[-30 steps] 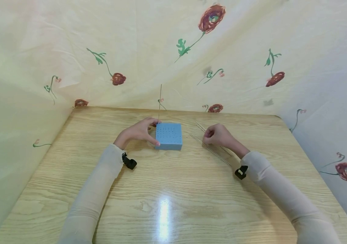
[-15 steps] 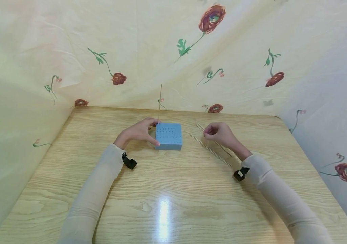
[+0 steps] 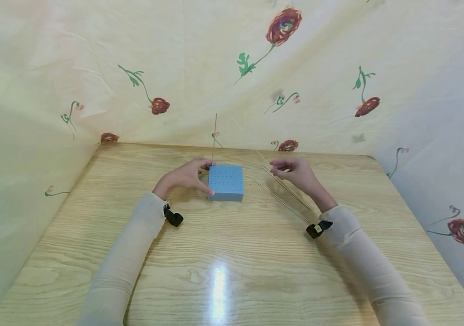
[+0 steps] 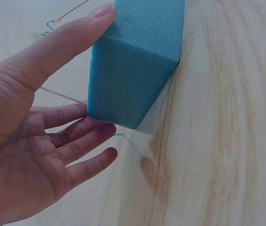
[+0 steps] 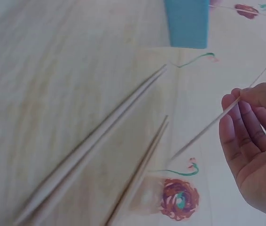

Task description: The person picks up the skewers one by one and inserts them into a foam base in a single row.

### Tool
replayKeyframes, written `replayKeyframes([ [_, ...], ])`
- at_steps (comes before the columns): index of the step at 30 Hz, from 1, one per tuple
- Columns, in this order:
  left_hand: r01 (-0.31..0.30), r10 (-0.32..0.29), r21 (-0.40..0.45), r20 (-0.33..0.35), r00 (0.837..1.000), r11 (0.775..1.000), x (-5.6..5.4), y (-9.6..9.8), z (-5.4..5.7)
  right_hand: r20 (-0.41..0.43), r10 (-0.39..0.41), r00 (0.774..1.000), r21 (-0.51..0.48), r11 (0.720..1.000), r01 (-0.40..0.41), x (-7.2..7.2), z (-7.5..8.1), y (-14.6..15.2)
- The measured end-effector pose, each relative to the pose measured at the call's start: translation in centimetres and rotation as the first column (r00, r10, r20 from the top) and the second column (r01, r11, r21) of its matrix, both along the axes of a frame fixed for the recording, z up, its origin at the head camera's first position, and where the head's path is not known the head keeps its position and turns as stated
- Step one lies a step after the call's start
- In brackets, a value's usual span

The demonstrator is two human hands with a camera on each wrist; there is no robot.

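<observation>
The person's right hand (image 5: 255, 141) pinches 1 thin stick (image 5: 203, 131) between thumb and fingers, and compared with 0.5 s ago it has risen and shifted away from the person, carrying the stick off the wood. To my eye that means picking this stick out is done and nothing has been placed with it yet. Just below lie the loose sticks in 2 groups, a nearer group (image 5: 79, 157) towards the block and an outer group (image 5: 136, 174) beside it.

The left hand (image 3: 184, 176) grips the blue block (image 3: 226, 190) by its left side, thumb in front and fingers behind; hand and block haven't moved. The block sits on the table (image 3: 166, 280), its top dotted with holes, with 1 upright stick (image 3: 214, 140) at its far left corner.

I can read no brand, label or writing on the block, the black wrist straps (image 3: 173, 217) or the flowered cloth (image 3: 199, 54).
</observation>
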State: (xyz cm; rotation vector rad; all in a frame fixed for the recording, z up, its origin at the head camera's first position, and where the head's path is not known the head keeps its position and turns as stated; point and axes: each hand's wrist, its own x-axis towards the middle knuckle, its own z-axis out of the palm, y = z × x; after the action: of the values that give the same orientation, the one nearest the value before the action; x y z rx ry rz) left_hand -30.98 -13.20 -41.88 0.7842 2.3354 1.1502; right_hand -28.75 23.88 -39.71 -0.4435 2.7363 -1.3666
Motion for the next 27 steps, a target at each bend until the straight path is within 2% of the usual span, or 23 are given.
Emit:
replayKeyframes([
  [5, 0.003, -0.003, 0.0, -0.001, 1.0, 1.0, 0.0, -0.1, -0.1, 0.025, -0.004, 1.0, -0.077, 0.997, 0.006, -0.4, 0.8, -0.1],
  [16, 0.006, -0.006, -0.005, -0.006, 1.0, 1.0, -0.2, -0.1, -0.2, -0.04, -0.006, 0.999, -0.238, 0.971, -0.004, -0.8, 2.6, -1.9],
  [19, 0.004, -0.004, -0.001, 0.002, 1.0, 1.0, -0.1, 0.0, -0.1, -0.048, 0.005, 0.999, -0.3, 0.954, -0.02, -1.0, 3.0, -2.5],
  [27, 0.003, -0.003, 0.004, 0.005, 1.0, 1.0, -0.2, 0.1, -0.1, -0.086, 0.05, 0.995, -0.461, 0.883, -0.084, -1.6, 3.9, -4.7],
])
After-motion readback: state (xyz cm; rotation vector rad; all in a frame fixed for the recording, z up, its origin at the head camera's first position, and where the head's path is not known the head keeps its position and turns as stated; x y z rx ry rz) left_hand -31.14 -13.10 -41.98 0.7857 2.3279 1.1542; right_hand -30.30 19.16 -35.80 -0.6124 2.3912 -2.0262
